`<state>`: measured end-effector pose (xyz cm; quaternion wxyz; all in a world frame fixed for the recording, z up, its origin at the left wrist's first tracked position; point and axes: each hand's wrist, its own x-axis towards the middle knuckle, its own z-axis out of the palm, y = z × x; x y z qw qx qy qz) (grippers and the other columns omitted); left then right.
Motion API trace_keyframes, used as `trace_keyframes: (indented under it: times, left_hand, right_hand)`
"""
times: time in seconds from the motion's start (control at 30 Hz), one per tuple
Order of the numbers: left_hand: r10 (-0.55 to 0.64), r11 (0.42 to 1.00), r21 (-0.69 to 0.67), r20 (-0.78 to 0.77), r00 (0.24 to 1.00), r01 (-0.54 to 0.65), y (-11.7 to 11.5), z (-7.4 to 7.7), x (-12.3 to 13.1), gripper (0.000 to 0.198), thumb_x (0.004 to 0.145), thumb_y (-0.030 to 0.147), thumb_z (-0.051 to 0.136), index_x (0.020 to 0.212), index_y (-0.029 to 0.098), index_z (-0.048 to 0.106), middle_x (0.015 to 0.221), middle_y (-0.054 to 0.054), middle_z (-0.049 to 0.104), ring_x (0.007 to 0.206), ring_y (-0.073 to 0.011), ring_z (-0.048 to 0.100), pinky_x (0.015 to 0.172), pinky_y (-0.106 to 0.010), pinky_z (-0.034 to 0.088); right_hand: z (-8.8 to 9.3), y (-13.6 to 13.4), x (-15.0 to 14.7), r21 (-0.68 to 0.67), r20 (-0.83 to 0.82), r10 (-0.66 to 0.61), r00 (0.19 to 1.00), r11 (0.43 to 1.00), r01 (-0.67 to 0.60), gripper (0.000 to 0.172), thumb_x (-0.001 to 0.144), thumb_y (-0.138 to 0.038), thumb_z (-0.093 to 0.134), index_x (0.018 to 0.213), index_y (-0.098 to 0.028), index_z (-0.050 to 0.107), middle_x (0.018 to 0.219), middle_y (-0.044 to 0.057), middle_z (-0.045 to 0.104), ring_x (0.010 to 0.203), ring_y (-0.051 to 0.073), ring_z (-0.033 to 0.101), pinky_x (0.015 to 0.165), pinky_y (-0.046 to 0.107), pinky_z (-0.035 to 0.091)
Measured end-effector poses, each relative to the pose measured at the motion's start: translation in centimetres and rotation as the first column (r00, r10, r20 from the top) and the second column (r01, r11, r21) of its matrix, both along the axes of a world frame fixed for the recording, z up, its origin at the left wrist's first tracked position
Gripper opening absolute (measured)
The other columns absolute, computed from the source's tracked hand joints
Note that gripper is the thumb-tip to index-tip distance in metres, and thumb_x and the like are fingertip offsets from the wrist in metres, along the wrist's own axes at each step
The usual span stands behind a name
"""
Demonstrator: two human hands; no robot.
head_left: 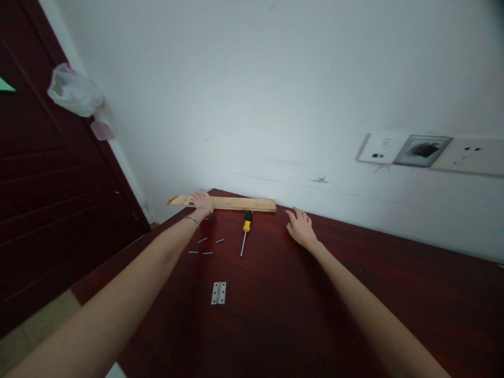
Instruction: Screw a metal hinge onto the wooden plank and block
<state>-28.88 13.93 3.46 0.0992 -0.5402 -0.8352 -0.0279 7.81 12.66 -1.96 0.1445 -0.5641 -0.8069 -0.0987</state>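
Along the far edge of the tabletop lies a long, pale wooden board (244,203), its splintered left end sticking out past the table edge. My left hand (203,201) is over the board's left part, its fingers closed around it; a bracelet circles the wrist. Off the board's right end, my right hand (301,227) holds nothing, fingers apart and slightly bent. A screwdriver (247,226) with a black and yellow handle lies between the hands, tip toward me. Several screws (202,240) are scattered to its left. Closer to me, a silver hinge (219,293) lies opened flat.
The dark red table (275,320) meets a white wall (252,105) at the back. Wall sockets (423,150) are at the right. A dark red door (43,189) stands on the left, with a white plastic bag (74,92) hanging beside it.
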Motion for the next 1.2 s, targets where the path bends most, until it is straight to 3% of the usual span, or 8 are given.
trace_keyframes:
  times: [0.03, 0.13, 0.3, 0.43, 0.57, 0.7, 0.87, 1.2]
  left_hand:
    - [0.043, 0.997, 0.071, -0.021, 0.999, -0.042, 0.3, 0.1, 1.2, 0.061, 0.085, 0.012, 0.034, 0.140, -0.007, 0.016, 0.137, -0.037, 0.028, 0.126, -0.0452, 0.031, 0.093, -0.063, 0.028]
    - [0.023, 0.991, 0.132, -0.020, 1.000, -0.020, 1.3, 0.6, 5.4, 0.056, 0.087, 0.014, 0.029, 0.140, -0.005, 0.020, 0.142, -0.032, 0.024, 0.129, -0.0410, 0.028, 0.097, -0.057, 0.029]
    - [-0.192, 0.975, 0.123, 0.046, 0.980, 0.185, 1.0, 1.2, 13.0, 0.062, 0.089, 0.027, 0.032, 0.137, -0.010, 0.019, 0.143, -0.033, 0.020, 0.133, -0.0406, 0.021, 0.103, -0.051, 0.023]
    - [-0.371, 0.927, 0.084, 0.086, 0.925, 0.364, -1.2, -0.4, 18.4, 0.064, 0.088, 0.034, 0.033, 0.134, -0.010, 0.026, 0.140, -0.032, 0.028, 0.132, -0.0384, 0.025, 0.104, -0.046, 0.024]
    - [-0.481, 0.876, 0.032, 0.132, 0.866, 0.482, -3.0, -2.8, 22.1, 0.063, 0.088, 0.039, 0.034, 0.129, -0.009, 0.034, 0.137, -0.032, 0.033, 0.129, -0.0367, 0.032, 0.102, -0.042, 0.028]
    - [-0.541, 0.833, -0.018, 0.177, 0.822, 0.553, -3.9, -4.6, 23.7, 0.062, 0.090, 0.040, 0.031, 0.128, -0.009, 0.036, 0.136, -0.031, 0.035, 0.131, -0.0348, 0.030, 0.103, -0.040, 0.027]
    - [-0.528, 0.838, -0.043, 0.187, 0.829, 0.543, -4.8, -6.2, 24.2, 0.062, 0.092, 0.040, 0.026, 0.133, -0.006, 0.033, 0.139, -0.030, 0.031, 0.133, -0.0358, 0.026, 0.105, -0.043, 0.023]
    - [-0.485, 0.865, -0.039, 0.197, 0.852, 0.501, -5.5, -6.8, 24.7, 0.062, 0.091, 0.042, 0.024, 0.139, 0.002, 0.030, 0.145, -0.025, 0.023, 0.136, -0.0357, 0.018, 0.107, -0.044, 0.020]
  right_hand:
    - [-0.2, -0.5, 1.4, 0.012, -0.011, -0.024, 1.000, 1.000, 0.024, 0.049, 0.086, -0.024, 0.036, 0.134, -0.020, 0.032, 0.144, 0.014, 0.029, 0.127, 0.031, 0.027, 0.100, 0.049, 0.029]
    - [-0.7, -2.2, 5.5, 0.004, -0.039, -0.116, 0.993, 0.993, 0.116, 0.048, 0.085, -0.026, 0.038, 0.133, -0.019, 0.036, 0.142, 0.016, 0.030, 0.126, 0.031, 0.029, 0.098, 0.048, 0.032]
    - [-0.8, -5.1, 10.7, -0.086, -0.113, -0.320, 0.941, 0.946, 0.312, 0.048, 0.085, -0.031, 0.037, 0.131, -0.019, 0.038, 0.141, 0.017, 0.032, 0.126, 0.034, 0.030, 0.093, 0.052, 0.036]
    - [-0.9, -7.5, 13.0, -0.147, -0.148, -0.445, 0.883, 0.893, 0.425, 0.048, 0.085, -0.035, 0.036, 0.130, -0.017, 0.040, 0.138, 0.018, 0.035, 0.124, 0.036, 0.032, 0.091, 0.057, 0.036]
    - [-1.1, -9.8, 14.4, -0.188, -0.166, -0.535, 0.828, 0.842, 0.506, 0.050, 0.086, -0.038, 0.036, 0.130, -0.016, 0.040, 0.136, 0.020, 0.038, 0.125, 0.038, 0.033, 0.094, 0.060, 0.031]
    - [-1.3, -11.7, 14.8, -0.234, -0.120, -0.558, 0.821, 0.820, 0.523, 0.049, 0.087, -0.039, 0.034, 0.129, -0.016, 0.043, 0.137, 0.018, 0.037, 0.129, 0.038, 0.030, 0.098, 0.059, 0.026]
    - [-1.6, -12.6, 14.6, -0.233, -0.127, -0.568, 0.813, 0.814, 0.532, 0.049, 0.089, -0.040, 0.030, 0.130, -0.017, 0.045, 0.140, 0.015, 0.038, 0.131, 0.035, 0.028, 0.102, 0.056, 0.021]
    - [-1.5, -12.9, 14.7, -0.235, -0.130, -0.562, 0.817, 0.818, 0.525, 0.050, 0.090, -0.041, 0.028, 0.132, -0.019, 0.044, 0.143, 0.013, 0.036, 0.132, 0.034, 0.025, 0.103, 0.054, 0.018]
